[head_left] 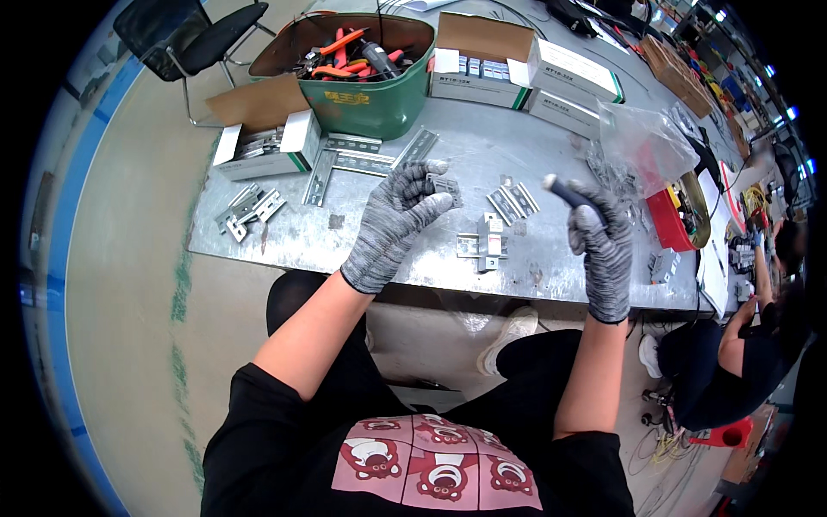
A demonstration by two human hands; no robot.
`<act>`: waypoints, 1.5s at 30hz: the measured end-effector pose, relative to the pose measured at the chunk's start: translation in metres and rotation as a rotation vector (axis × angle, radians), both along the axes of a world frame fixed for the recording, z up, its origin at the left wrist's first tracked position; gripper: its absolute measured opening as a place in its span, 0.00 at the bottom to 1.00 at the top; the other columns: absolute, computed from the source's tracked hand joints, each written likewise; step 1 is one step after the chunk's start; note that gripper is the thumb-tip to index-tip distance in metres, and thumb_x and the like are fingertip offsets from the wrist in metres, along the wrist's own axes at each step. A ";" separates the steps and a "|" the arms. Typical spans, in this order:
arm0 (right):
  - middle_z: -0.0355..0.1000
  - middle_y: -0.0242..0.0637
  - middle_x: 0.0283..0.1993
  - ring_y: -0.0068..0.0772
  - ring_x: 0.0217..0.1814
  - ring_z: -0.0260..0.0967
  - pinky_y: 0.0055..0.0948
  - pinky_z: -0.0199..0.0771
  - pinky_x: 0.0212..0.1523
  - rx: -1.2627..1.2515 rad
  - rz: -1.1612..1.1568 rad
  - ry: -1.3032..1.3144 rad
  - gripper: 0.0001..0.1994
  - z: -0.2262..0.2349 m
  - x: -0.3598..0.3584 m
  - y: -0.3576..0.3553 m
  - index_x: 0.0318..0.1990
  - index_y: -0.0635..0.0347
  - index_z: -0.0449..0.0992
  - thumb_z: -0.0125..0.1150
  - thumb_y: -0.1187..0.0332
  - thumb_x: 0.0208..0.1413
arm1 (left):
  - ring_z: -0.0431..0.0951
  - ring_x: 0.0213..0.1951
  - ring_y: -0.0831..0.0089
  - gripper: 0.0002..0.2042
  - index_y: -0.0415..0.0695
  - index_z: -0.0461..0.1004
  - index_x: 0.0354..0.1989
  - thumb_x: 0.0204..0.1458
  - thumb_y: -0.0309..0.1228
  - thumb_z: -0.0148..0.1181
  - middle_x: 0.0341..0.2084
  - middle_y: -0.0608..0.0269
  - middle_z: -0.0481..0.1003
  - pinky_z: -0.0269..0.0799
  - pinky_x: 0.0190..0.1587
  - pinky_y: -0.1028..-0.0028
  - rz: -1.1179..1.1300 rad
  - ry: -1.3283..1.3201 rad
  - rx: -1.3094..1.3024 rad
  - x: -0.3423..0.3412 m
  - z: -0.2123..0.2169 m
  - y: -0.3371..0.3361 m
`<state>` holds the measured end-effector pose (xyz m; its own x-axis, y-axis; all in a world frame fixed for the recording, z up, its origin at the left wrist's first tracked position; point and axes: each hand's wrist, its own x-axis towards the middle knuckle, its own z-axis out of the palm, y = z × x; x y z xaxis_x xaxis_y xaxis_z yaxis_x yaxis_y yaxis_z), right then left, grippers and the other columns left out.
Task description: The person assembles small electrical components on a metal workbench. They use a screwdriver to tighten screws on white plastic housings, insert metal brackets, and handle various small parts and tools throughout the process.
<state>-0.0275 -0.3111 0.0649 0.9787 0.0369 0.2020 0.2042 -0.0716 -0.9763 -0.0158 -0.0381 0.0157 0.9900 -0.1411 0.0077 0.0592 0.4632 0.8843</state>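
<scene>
Both my hands wear grey knit gloves. My left hand (392,220) is curled above the metal table, with a small grey slotted piece (445,188) between its thumb and fingers. My right hand (603,246) is wrapped round a dark, thick, rod-shaped tool (570,193) with a pale end pointing up and left; its other end is hidden in the glove. Between my hands, a white rail-mounted block (490,239) sits across a short metal rail (467,246) near the front edge. Just behind it lie short slotted rails (513,202) side by side.
A green bin (366,108) of pliers and tools stands at the back left, beside an open box of metal pieces (263,151). Longer rails (319,178) lie before it. White cartons (478,86) stand behind; a plastic bag (646,151) and red bin (668,220) are right. Another person (732,362) sits nearby.
</scene>
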 end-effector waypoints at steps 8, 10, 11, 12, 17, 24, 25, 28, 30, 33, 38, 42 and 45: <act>0.67 0.23 0.22 0.10 0.22 0.59 0.14 0.61 0.24 -0.106 0.036 0.166 0.11 -0.001 -0.002 0.011 0.46 0.59 0.79 0.61 0.66 0.58 | 0.78 0.48 0.71 0.19 0.42 0.69 0.54 0.53 0.22 0.63 0.43 0.62 0.77 0.72 0.55 0.71 0.035 -0.056 -0.026 0.005 -0.007 0.001; 0.67 0.23 0.23 0.10 0.23 0.59 0.14 0.61 0.25 -0.105 0.036 0.193 0.11 -0.001 -0.002 0.012 0.46 0.59 0.79 0.60 0.66 0.58 | 0.78 0.47 0.71 0.19 0.41 0.69 0.54 0.53 0.21 0.62 0.43 0.61 0.77 0.73 0.55 0.72 0.041 -0.049 -0.029 0.004 -0.006 -0.001; 0.67 0.24 0.23 0.11 0.23 0.59 0.14 0.61 0.25 -0.110 0.034 0.190 0.11 -0.002 -0.002 0.012 0.45 0.59 0.79 0.60 0.66 0.59 | 0.78 0.46 0.71 0.19 0.40 0.69 0.54 0.54 0.20 0.61 0.41 0.60 0.77 0.73 0.54 0.72 0.047 -0.050 -0.055 0.002 -0.007 -0.002; 0.67 0.24 0.23 0.11 0.23 0.59 0.14 0.61 0.25 -0.115 0.034 0.184 0.11 -0.004 -0.002 0.013 0.45 0.59 0.79 0.60 0.66 0.59 | 0.78 0.45 0.71 0.19 0.39 0.69 0.55 0.54 0.20 0.60 0.40 0.59 0.78 0.73 0.53 0.73 0.055 -0.054 -0.082 0.002 -0.007 -0.003; 0.68 0.25 0.23 0.11 0.23 0.59 0.15 0.61 0.24 -0.135 0.044 0.191 0.11 -0.004 0.000 0.014 0.46 0.59 0.78 0.58 0.65 0.61 | 0.79 0.43 0.72 0.19 0.38 0.69 0.55 0.54 0.18 0.60 0.39 0.59 0.79 0.74 0.51 0.75 0.047 -0.057 -0.040 0.003 -0.003 0.000; 0.73 0.32 0.33 0.14 0.26 0.64 0.14 0.67 0.27 -0.054 -0.005 0.079 0.19 -0.013 0.004 0.024 0.58 0.58 0.70 0.54 0.59 0.64 | 0.79 0.44 0.73 0.19 0.40 0.69 0.56 0.54 0.19 0.60 0.38 0.59 0.79 0.73 0.53 0.74 0.006 -0.023 0.024 0.000 0.004 0.004; 0.71 0.40 0.47 0.18 0.33 0.68 0.15 0.72 0.33 -0.099 0.000 -0.155 0.26 -0.018 0.006 0.028 0.63 0.58 0.64 0.57 0.57 0.61 | 0.79 0.44 0.73 0.19 0.40 0.69 0.56 0.54 0.19 0.59 0.38 0.59 0.79 0.73 0.53 0.74 0.002 -0.029 0.005 0.000 0.005 0.004; 0.68 0.43 0.54 0.23 0.39 0.71 0.17 0.74 0.37 0.104 0.091 -0.099 0.29 -0.014 0.005 0.034 0.64 0.58 0.62 0.60 0.56 0.59 | 0.79 0.46 0.72 0.20 0.40 0.69 0.56 0.54 0.19 0.59 0.38 0.60 0.79 0.73 0.53 0.75 0.002 -0.034 -0.020 0.001 0.004 0.005; 0.67 0.44 0.55 0.27 0.43 0.72 0.22 0.75 0.42 0.077 0.155 0.148 0.34 -0.008 0.010 0.022 0.67 0.58 0.58 0.63 0.55 0.57 | 0.79 0.46 0.72 0.20 0.40 0.69 0.56 0.54 0.19 0.59 0.38 0.60 0.78 0.73 0.53 0.74 0.014 -0.056 0.021 -0.002 0.004 0.005; 0.71 0.43 0.49 0.30 0.44 0.72 0.29 0.74 0.49 -0.039 0.087 0.224 0.35 -0.002 0.012 0.022 0.67 0.59 0.57 0.62 0.53 0.57 | 0.79 0.46 0.71 0.19 0.40 0.69 0.56 0.54 0.19 0.60 0.38 0.60 0.79 0.74 0.53 0.74 0.008 -0.044 0.027 -0.005 0.005 0.005; 0.73 0.40 0.45 0.26 0.46 0.71 0.28 0.72 0.49 0.099 0.009 -0.125 0.30 -0.015 0.012 0.039 0.65 0.59 0.62 0.59 0.53 0.60 | 0.79 0.46 0.72 0.19 0.39 0.69 0.55 0.54 0.19 0.60 0.39 0.59 0.79 0.73 0.53 0.75 -0.004 -0.025 0.008 -0.003 0.006 0.006; 0.73 0.43 0.50 0.29 0.57 0.67 0.30 0.70 0.51 -0.040 0.028 0.164 0.40 -0.015 0.016 0.013 0.70 0.57 0.53 0.65 0.52 0.54 | 0.79 0.46 0.73 0.19 0.39 0.69 0.55 0.54 0.20 0.60 0.39 0.59 0.79 0.73 0.53 0.75 -0.002 -0.019 0.019 -0.007 0.009 0.003; 0.76 0.43 0.45 0.29 0.58 0.67 0.30 0.69 0.53 -0.053 0.023 -0.226 0.39 -0.012 0.012 0.037 0.69 0.60 0.54 0.62 0.49 0.56 | 0.79 0.46 0.73 0.19 0.39 0.69 0.55 0.54 0.21 0.61 0.39 0.58 0.79 0.73 0.52 0.75 0.001 -0.023 -0.001 -0.005 0.009 0.006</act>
<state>-0.0153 -0.2745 0.0524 0.9074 0.0750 0.4136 0.4198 -0.1142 -0.9004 -0.0209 -0.0318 0.0245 0.9897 -0.1399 0.0305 0.0383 0.4643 0.8848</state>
